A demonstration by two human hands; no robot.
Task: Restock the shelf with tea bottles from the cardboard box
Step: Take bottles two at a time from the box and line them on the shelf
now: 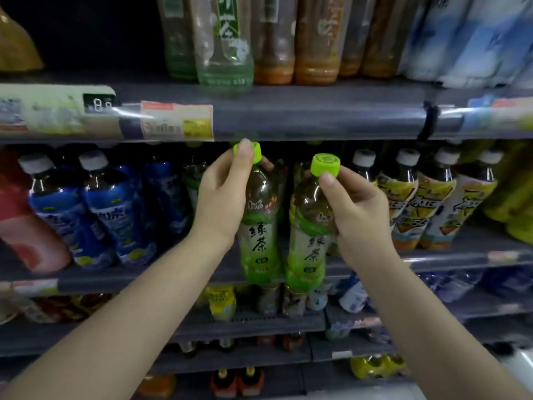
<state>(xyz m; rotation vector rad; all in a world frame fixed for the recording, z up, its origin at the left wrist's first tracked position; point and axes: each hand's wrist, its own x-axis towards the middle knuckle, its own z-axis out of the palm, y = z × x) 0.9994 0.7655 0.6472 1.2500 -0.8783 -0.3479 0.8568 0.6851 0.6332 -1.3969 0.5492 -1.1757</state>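
Two green tea bottles with lime caps stand side by side at the front edge of the middle shelf (161,280). My left hand (225,197) grips the neck of the left bottle (259,243), thumb up against its cap. My right hand (357,215) holds the shoulder of the right bottle (307,252), thumb just under its cap. Both bottles lean slightly and their bases sit at the shelf lip. The cardboard box is out of view.
Blue-labelled bottles (106,220) crowd the shelf to the left, yellow-labelled tea bottles (418,206) to the right. More green tea bottles stand behind. The upper shelf (317,116) with price tags hangs just above the caps. Lower shelves hold further drinks.
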